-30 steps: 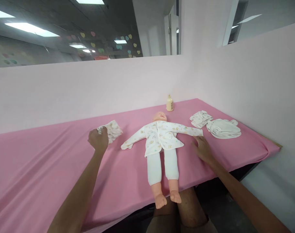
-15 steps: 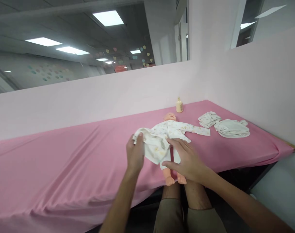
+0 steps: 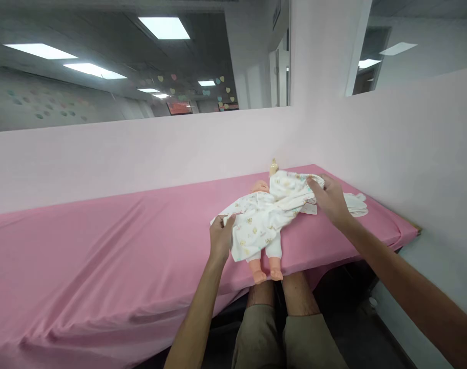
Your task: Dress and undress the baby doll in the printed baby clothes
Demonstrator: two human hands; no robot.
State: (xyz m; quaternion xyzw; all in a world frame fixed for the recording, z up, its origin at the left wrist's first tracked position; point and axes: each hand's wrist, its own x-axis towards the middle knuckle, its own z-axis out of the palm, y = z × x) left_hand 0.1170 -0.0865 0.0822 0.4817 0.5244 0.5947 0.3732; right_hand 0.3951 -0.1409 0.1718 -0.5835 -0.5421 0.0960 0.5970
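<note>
A white baby garment (image 3: 253,233) with a small print is stretched between my two hands above a baby doll. My left hand (image 3: 221,237) pinches its lower left end, and my right hand (image 3: 331,200) grips the other end, raised higher at the right. Underneath, the doll (image 3: 260,186) lies on its back with its head toward the wall. It has on a white top and white trousers (image 3: 274,247); its bare feet point toward me at the table edge. The garment hides most of the doll's trunk.
A pink sheet (image 3: 103,246) covers the long table. Behind the doll a cream pump bottle (image 3: 274,166) stands near the wall, partly hidden by the garment. Folded white cloth (image 3: 356,204) lies to the right, partly behind my right hand. A wall (image 3: 390,143) bounds the right side.
My right hand has moved up and to the right and now grips the garment. The bunched garment is spread out across the doll. The view has shifted slightly.
</note>
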